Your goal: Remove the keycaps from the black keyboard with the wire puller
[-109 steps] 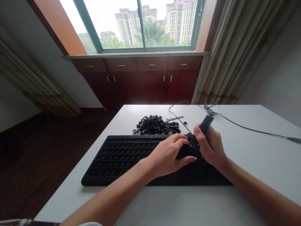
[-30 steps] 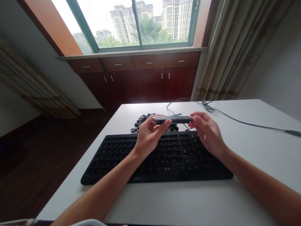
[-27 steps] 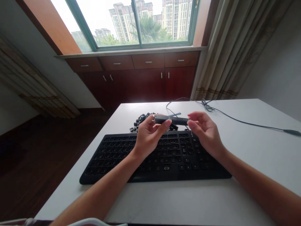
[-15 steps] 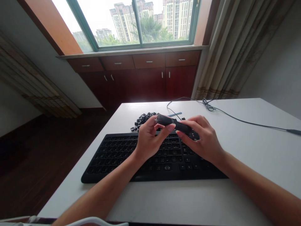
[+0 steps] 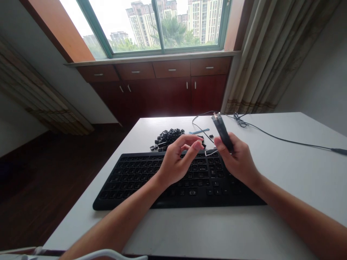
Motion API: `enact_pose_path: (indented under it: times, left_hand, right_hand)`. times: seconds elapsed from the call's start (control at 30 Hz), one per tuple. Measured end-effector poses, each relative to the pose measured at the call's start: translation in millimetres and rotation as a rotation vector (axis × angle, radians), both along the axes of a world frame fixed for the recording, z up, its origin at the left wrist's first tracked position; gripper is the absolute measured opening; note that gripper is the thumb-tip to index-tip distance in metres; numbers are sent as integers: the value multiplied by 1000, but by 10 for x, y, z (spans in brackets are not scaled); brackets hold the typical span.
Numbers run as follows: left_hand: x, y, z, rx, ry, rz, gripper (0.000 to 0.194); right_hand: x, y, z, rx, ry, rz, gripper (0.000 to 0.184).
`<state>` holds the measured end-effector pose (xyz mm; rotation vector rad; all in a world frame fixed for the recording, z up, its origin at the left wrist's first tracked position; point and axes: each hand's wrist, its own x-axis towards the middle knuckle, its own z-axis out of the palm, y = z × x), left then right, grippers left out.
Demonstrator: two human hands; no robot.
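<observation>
A black keyboard (image 5: 141, 180) with its keycaps removed lies across the white table (image 5: 284, 180). My right hand (image 5: 238, 160) is closed round a long black key bar (image 5: 222, 131), which it holds tilted up and away above the keyboard's right part; a thin metal wire hangs at the bar's lower end. My left hand (image 5: 177, 160) hovers over the middle of the keyboard, fingers loosely curled and apart, with nothing in them. A heap of loose black keycaps (image 5: 168, 138) lies just behind the keyboard.
A small blue tool (image 5: 199, 131) lies beyond the keycaps. The keyboard's black cable (image 5: 284, 141) runs over the table to the right edge. Past the table are a dark wooden cabinet (image 5: 168, 86), a window and a curtain (image 5: 271, 57) at right.
Both hands held the bar level above the keyboard. My left hand has let go of it, and my right hand has swung the bar upright and to the right.
</observation>
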<state>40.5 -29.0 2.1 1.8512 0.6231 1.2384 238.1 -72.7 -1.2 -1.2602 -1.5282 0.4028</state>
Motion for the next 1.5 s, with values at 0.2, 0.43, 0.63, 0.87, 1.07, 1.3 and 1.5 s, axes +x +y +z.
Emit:
enact_pose_path:
  times: [0.2,0.43,0.63,0.87,1.07,1.3,1.5]
  left_hand:
    - [15,-1,-17,-19,154,27,23]
    - [35,-62,-19,127,310,-25,15]
    - [27,-75,-40,177,397,-58,13]
    - [30,-82,-33,175,418,-61,18]
    - [29,-74,-51,199,441,-92,27]
    - [36,-74,-34,236,465,-182,30]
    - [35,-67,-33,200,427,-208,24]
  right_hand:
    - [-3,102,-39,-174,637,193,22]
    - [-48,120,1,-266,997,418,10]
    - [-40,125,41,-311,1019,440,44]
    - [-68,130,-2,-268,948,419,43]
    - [-88,108,6,-273,852,388,44]
    - [-97,85,-20,-294,823,422,44]
    - [-93,75,-31,-302,763,410,45]
